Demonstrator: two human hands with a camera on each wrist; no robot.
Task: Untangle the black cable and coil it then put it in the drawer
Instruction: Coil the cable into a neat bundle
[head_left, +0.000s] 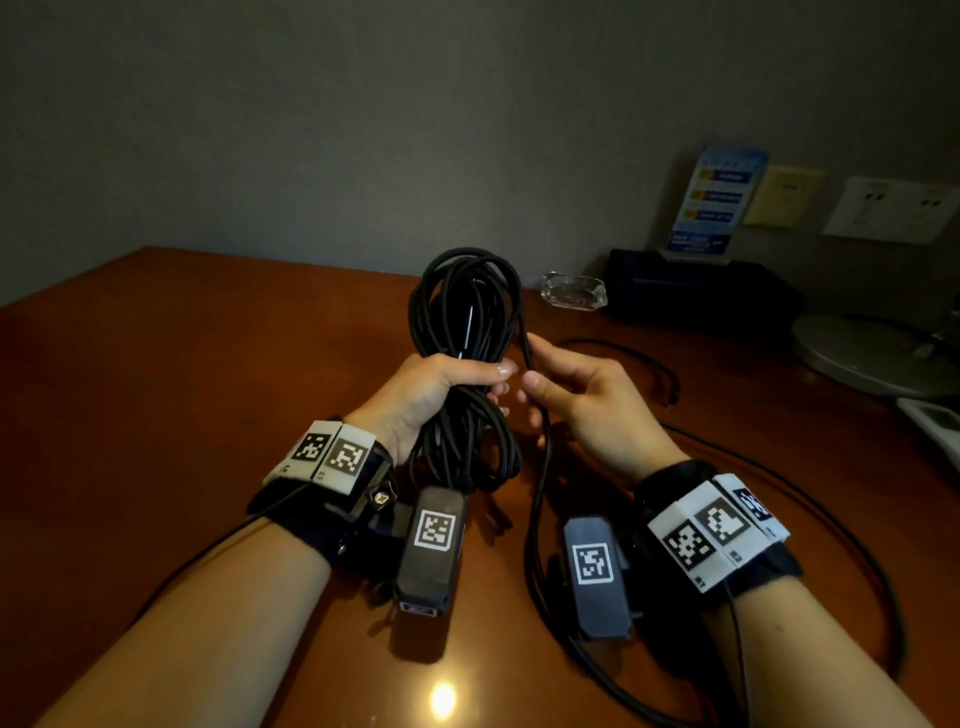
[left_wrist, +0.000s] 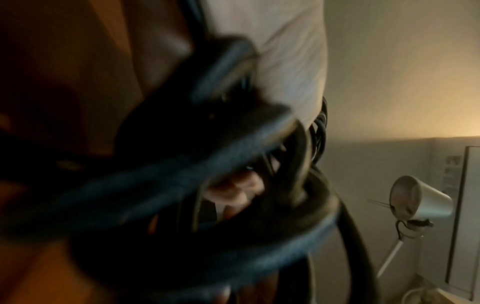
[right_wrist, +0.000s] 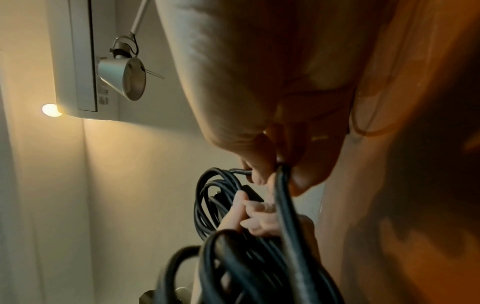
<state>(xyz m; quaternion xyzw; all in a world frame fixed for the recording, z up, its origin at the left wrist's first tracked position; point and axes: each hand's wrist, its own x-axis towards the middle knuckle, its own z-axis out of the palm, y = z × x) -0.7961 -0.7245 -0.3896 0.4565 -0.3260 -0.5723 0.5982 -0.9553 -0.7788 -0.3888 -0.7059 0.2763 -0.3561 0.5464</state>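
My left wrist view is mostly blur: thick dark loops of the black cable (left_wrist: 161, 191) fill it, and only a few fingertips (left_wrist: 233, 191) show through the gaps, so that view alone does not tell me how I grip. Farther right in it a lamp head (left_wrist: 420, 197) stands out against the wall. No drawer shows in any view.

From my head view the hold is plain. My left hand (head_left: 441, 387) is curled round the middle of the coiled bundle of the black cable (head_left: 467, 312), thumb laid across the front, fingers wrapped behind; the coil stands upright above the brown desk (head_left: 182, 364), its upper loops over my fist and lower loops hanging beneath it. Just to the right, my right hand (head_left: 582, 400) pinches a single loose strand between thumb and forefinger, the other fingers loosely bent. That strand drops past my right wrist and trails over the desk in wide curves, running out at the lower edge.

In my right wrist view the pinching fingers (right_wrist: 262, 164) close on the strand, with my left fingers on the coil below.

The wrist bands carry black-and-white square code markers, no readable words. Far right, against the wall, a blue card (head_left: 719, 200) has printing too small to read, beside a wall socket plate (head_left: 893, 208) and behind a glass ashtray (head_left: 574, 291).
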